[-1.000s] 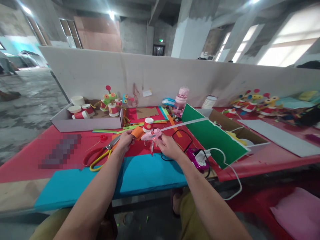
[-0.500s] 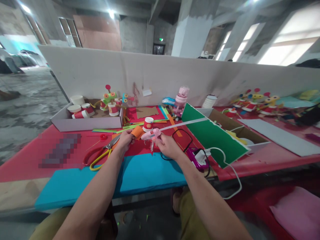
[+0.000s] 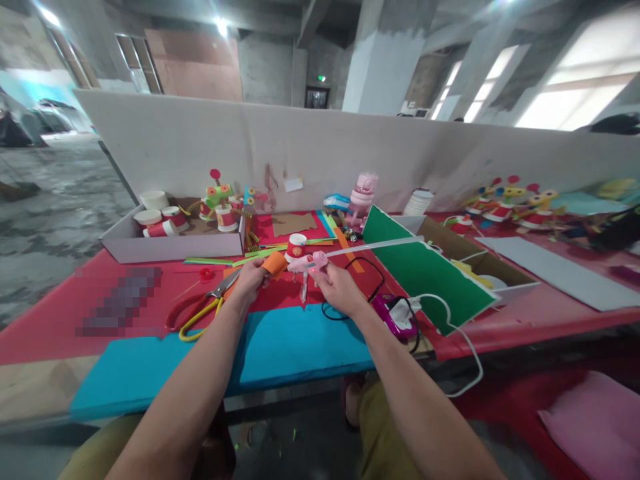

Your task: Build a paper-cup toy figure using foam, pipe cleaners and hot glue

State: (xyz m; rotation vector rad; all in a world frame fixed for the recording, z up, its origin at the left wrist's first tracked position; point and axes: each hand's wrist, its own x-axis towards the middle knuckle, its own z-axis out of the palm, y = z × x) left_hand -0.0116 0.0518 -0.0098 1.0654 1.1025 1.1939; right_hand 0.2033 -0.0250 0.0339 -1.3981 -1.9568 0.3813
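Pinched in my left hand (image 3: 251, 279) is a curled piece of orange paper (image 3: 275, 264), held above the red table cover. My right hand (image 3: 336, 287) is closed around a pink hot glue gun (image 3: 309, 263). A long clear glue stick (image 3: 377, 247) sticks out of its back end toward the right, and its nozzle points left, close to the orange paper. Just behind the gun stands a red and white paper cup (image 3: 297, 247), its lower part partly covered. Scissors (image 3: 200, 313) with red and yellow handles lie left of my left hand.
A white tray (image 3: 170, 249) with paper cups and a green cup figure stands at the back left. A green board (image 3: 425, 270) leans on an open box at the right. A purple power block (image 3: 395, 319) with plugs and cables sits before it. Blue board (image 3: 300, 343) lines the front edge.
My right hand has shifted the glue gun slightly to the right and up, drawing the nozzle back from the orange paper. My left hand has stayed almost still.
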